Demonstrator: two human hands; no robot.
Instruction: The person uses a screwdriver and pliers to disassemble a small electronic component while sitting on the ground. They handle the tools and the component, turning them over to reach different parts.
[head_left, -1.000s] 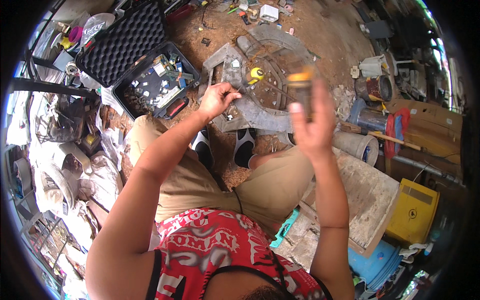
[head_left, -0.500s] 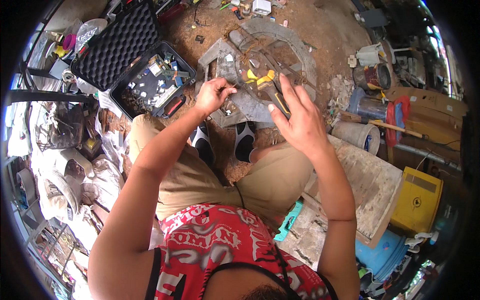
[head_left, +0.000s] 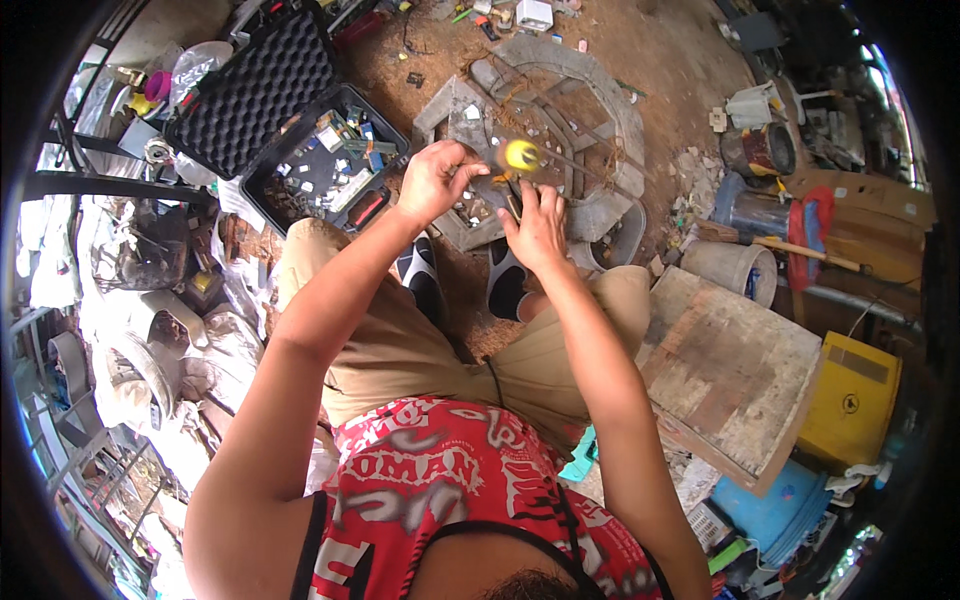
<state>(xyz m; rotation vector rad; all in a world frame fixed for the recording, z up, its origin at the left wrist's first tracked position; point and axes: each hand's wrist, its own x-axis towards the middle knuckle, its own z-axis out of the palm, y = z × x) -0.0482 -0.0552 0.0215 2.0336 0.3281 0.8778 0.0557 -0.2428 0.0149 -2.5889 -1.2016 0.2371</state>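
My left hand (head_left: 437,182) is closed in a pinch over the near left part of a grey many-sided frame (head_left: 622,112) on the ground. Whatever lies between its fingertips is too small to make out. Close to its right, my right hand (head_left: 538,228) has its fingers curled round the dark handle of a yellow-and-black hand tool (head_left: 522,154). Motion blurs the tool's bright yellow part, just beyond the fingertips, so its exact kind is unclear. My two feet stand on the ground just nearer than the frame.
An open black case (head_left: 262,190) with a foam-lined lid holds many small parts at the left. On the right are a worn wooden board (head_left: 728,375), a whitish bucket (head_left: 738,265), a yellow case (head_left: 850,400) and a blue container (head_left: 775,510). Plastic bags crowd the left side.
My right hand has moved left and closer to my left hand. Its fingers were spread beside the tool and are now curled. The view has shifted slightly.
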